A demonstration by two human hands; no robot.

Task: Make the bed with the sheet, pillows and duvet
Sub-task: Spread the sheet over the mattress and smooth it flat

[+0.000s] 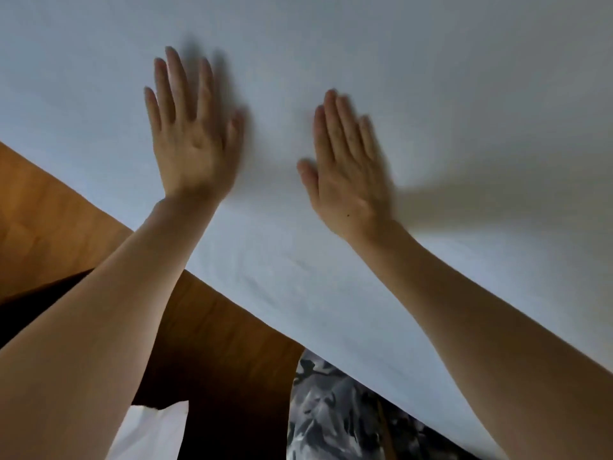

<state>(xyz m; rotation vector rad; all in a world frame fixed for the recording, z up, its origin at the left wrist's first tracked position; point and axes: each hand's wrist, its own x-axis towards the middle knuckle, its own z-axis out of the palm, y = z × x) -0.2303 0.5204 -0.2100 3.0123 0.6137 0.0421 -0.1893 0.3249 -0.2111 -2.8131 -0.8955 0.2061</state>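
The sheet [365, 61] covers the whole bed, running out of view at the top and right, and its near edge falls diagonally from left to lower right over the side of the bed. It is plain white and nearly flat, with faint creases close to that edge and a soft dent between the hands. The step in hand looks like smoothing, and it goes best with flat palms, light even pressure, and strokes running outward from the middle toward the edges so slack ends up at the sides, not bunched under the wrists. Both hands lie palm-down on the sheet near the bed's near edge, close together but apart, holding nothing. The left hand [192, 141] has its fingers straight and spread wide; the right hand [348, 167] has its fingers straight and pressed together.
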